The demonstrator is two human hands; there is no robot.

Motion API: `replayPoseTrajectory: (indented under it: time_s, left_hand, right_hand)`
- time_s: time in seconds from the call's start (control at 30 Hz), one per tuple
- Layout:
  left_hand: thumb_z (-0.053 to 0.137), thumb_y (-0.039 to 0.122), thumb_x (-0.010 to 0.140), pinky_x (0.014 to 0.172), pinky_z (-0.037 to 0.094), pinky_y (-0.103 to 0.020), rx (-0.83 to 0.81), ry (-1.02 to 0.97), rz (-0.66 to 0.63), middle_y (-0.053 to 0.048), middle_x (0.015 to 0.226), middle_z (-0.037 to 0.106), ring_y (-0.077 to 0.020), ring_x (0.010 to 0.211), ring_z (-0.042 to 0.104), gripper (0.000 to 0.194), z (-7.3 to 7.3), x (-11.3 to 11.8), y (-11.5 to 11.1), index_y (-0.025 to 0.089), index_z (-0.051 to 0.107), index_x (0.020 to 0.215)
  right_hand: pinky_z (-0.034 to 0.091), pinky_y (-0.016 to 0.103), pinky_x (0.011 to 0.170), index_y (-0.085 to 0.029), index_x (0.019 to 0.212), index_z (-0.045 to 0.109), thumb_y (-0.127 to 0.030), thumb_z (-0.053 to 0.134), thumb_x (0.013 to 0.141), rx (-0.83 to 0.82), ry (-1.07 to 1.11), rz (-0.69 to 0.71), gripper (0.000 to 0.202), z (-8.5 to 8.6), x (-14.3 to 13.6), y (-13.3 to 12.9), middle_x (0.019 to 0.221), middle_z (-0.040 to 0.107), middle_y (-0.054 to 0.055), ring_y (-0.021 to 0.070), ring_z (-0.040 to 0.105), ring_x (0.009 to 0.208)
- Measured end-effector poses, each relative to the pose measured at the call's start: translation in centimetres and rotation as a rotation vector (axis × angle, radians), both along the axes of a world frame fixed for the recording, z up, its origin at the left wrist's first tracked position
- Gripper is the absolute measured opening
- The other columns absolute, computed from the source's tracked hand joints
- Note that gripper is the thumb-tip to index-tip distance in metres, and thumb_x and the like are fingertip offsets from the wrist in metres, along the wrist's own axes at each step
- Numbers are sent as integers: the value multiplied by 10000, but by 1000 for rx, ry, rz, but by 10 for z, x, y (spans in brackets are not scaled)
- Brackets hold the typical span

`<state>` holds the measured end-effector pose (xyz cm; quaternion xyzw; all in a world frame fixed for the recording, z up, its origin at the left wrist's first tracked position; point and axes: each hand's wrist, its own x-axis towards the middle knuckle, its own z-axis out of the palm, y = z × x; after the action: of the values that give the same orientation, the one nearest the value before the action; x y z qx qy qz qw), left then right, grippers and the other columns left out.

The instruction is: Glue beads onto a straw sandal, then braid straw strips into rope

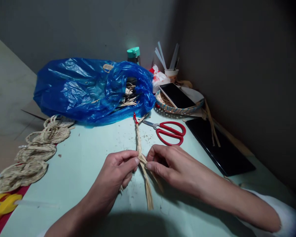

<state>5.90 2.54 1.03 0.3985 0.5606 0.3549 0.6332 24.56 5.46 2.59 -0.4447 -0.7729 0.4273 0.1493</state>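
Observation:
A braid of pale plant fibre (138,140) runs down the middle of the table, its top end tied with red thread at a small hook-like point. My left hand (120,168) pinches the braid's lower part between thumb and fingers. Just to the right, my right hand (169,163) is closed on one of the loose strands. Another flat strand (148,194) hangs down between the hands toward me. Red-handled scissors (171,132) lie behind my right hand, blades pointing left.
A blue plastic bag (88,89) of fibre sits at the back. Coiled braids (27,171) and a yellow glue gun (2,207) are at left. A phone (177,95) rests on a basket (164,102); a black tablet (224,151), a paper cup (171,75) and a green-lidded bottle (133,52) also show.

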Motion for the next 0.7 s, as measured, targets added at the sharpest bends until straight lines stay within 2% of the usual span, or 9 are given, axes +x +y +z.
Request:
replayPoseTrajectory:
  time_s: [0.17,0.3,0.53,0.6,0.7]
  left_hand:
    - [643,324,798,394,102,-201,21,5,14,71,510,333,-29,424,190,232,7,3,-2,112,692,879]
    - [651,344,790,398,104,-204,47,-33,34,70,511,312,-35,437,189,251,10,6,-2,105,700,849]
    - [682,329,768,397,104,-210,27,-60,60,81,513,312,-26,425,193,243,9,5,0,97,705,835]
    - [697,326,752,397,95,-207,9,-80,65,83,518,323,-21,421,185,258,9,6,0,92,705,862]
    - [704,350,740,396,83,-203,-8,-106,64,76,540,366,-13,416,175,282,7,7,1,102,701,873]
  right_hand:
    - [285,229,479,-184,757,580,-368,532,873,-68,43,-23,223,-6,-2,1,610,574,-16,108,464,557]
    - [280,212,458,-163,655,554,-355,501,889,-209,132,2,308,-8,-4,1,575,562,-14,80,424,494]
    - [255,195,415,-155,704,538,-376,463,895,-467,286,37,301,-16,-4,2,569,549,-19,49,340,401]
    - [258,193,426,-162,679,504,-347,474,878,-418,266,20,273,-15,-5,3,565,539,-21,55,359,431]
    - [250,195,457,-165,603,444,-277,499,835,-215,173,-40,263,-9,-7,1,515,444,-41,65,358,492]
